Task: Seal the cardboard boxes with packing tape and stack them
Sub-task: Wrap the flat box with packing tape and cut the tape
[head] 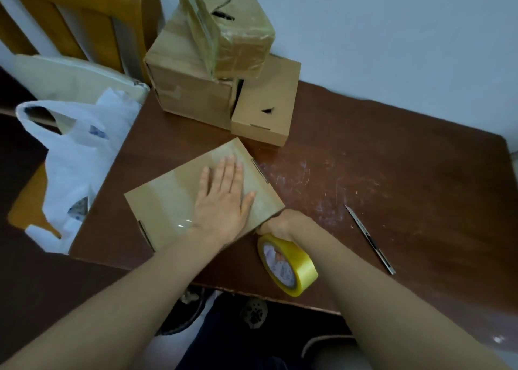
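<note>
A flat cardboard box (171, 198) lies near the front edge of the brown table (392, 173), with a strip of clear tape across its top. My left hand (224, 198) presses flat on the box, fingers straight. My right hand (283, 225) grips the yellow tape roll (288, 266) at the box's near right corner. Behind, a stack of boxes stands by the wall: a large box (185, 86), a smaller plain box (266, 109) beside it, and a tape-wrapped box (232, 30) on top.
A utility knife (370, 239) lies on the table to the right of the tape roll. A white plastic bag (75, 159) and a beige bag (75, 75) hang off the table's left side by a wooden chair (84, 25). A pale wall runs behind.
</note>
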`<state>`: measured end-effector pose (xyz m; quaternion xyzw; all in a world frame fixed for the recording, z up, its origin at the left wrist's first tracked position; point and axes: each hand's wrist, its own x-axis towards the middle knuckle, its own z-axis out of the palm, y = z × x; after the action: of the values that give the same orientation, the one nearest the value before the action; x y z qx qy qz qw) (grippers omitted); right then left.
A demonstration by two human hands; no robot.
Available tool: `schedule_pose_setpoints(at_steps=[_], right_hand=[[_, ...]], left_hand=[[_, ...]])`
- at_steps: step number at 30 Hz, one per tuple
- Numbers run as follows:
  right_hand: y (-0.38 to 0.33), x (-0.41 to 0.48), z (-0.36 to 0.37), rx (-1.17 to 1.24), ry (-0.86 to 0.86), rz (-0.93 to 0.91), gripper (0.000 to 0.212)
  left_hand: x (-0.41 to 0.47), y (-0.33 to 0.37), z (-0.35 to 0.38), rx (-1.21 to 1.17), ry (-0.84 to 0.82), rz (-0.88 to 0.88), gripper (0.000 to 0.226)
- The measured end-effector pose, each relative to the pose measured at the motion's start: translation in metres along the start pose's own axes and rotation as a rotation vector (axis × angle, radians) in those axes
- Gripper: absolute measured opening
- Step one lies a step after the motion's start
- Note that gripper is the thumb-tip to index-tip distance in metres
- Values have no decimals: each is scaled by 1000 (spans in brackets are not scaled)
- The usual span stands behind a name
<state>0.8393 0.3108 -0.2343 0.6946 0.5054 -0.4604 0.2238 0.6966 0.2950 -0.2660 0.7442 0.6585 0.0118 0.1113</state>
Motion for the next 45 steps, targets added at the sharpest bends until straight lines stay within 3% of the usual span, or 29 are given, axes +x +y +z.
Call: schedule_pose_setpoints(at_steps=[3, 6, 9, 11, 13, 15, 16, 21, 25, 29, 31, 33, 35, 37, 39, 41, 45], right_hand=[[0, -1, -7, -16, 28, 31, 79], [3, -6, -6, 22, 94, 47, 75], [8, -7, -8, 24, 181, 55, 97], [9, -8, -8, 42, 179, -23, 110], [9, -7, -11, 95, 173, -102, 92], [12, -12, -15, 78, 160, -162, 58], [13, -16, -19, 64, 153, -187, 51], [14, -81, -63, -8, 152, -250, 37], [-4, -135, -104, -30, 48, -337, 67], [-32, -135, -113, -162, 61, -354, 30], [-46, -128, -115, -269, 44, -367, 17], [-59, -121, -117, -291, 45, -392, 10], [-69, -117, -119, -339, 34, -402, 24], [-70, -110, -122, -97, -35, -422, 29], [-63, -112, -124, 379, -112, -362, 22], [-51, -121, -120, 728, -227, -352, 35], [-44, -144, -89, 1267, -346, -444, 46]], left_hand=[[-12, 5, -2, 5, 10, 91, 60], [-15, -8, -16, -118, -133, 74, 70], [-58, -37, -26, -182, -127, -173, 111], [-95, -54, -28, -242, -252, -332, 128], [-111, -58, -29, -393, -323, -355, 134], [-114, -52, -32, -426, -292, -322, 126], [-114, -50, -36, -395, -271, -306, 119], [-111, -66, -93, -424, -426, -227, 99], [-105, -80, -137, -679, -631, -151, 94], [-81, -77, -156, -685, -754, -103, 76], [-64, -67, -160, -447, -705, -50, 86], [-49, -42, -159, -349, -598, 18, 112], [-38, -8, -151, -324, -453, 102, 131], [-29, 13, -138, -245, -209, 106, 118], [-21, 12, -130, -239, -26, 36, 86], [-15, 4, -126, -265, 14, 16, 71], [-7, -6, -127, -312, -11, 25, 68]])
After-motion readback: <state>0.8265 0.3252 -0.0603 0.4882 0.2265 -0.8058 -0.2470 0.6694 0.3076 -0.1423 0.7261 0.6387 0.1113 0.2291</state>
